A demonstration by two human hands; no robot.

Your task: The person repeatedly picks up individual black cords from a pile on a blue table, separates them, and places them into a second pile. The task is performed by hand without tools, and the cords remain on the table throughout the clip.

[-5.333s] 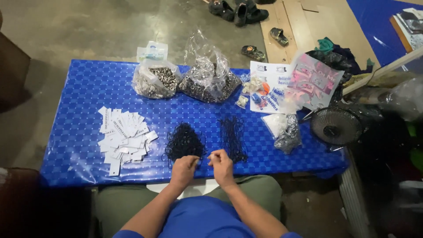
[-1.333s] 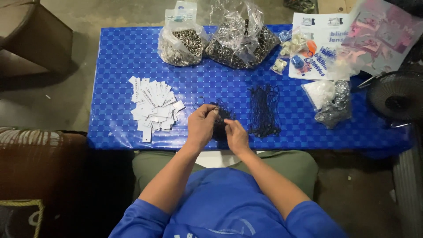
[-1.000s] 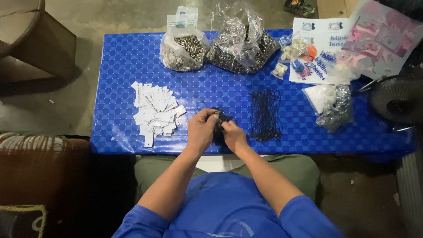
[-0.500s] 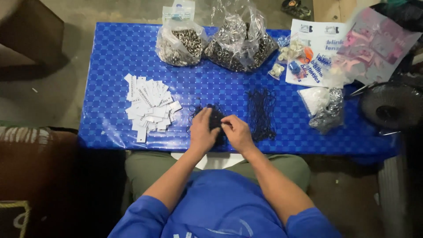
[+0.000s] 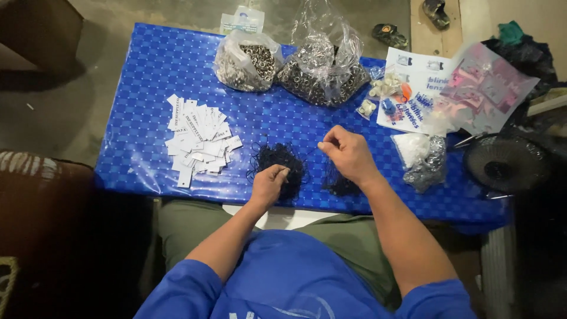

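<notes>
A tangled heap of thin black strings [image 5: 277, 160] lies at the near middle of the blue table [image 5: 142, 88]. My left hand [image 5: 269, 184] rests on this heap, fingers pinched on it. My right hand [image 5: 349, 155] is raised a little to the right, thumb and forefinger pinched on one black string that runs back toward the heap. Under my right wrist sits a second bundle of straight black strings [image 5: 339, 184]. A pile of small white paper tags [image 5: 198, 142] lies to the left of the heap.
Two clear bags of small metal rings [image 5: 248, 64] [image 5: 325, 71] stand at the table's far side. Printed packets and a pink bag [image 5: 490, 88] lie at the far right, a shiny bag [image 5: 426, 165] nearer. A small black fan [image 5: 507, 165] sits off the right edge.
My hands were together over the black heap; now my right hand has drawn away up and to the right, pulling out one string. The left hand stays on the heap.
</notes>
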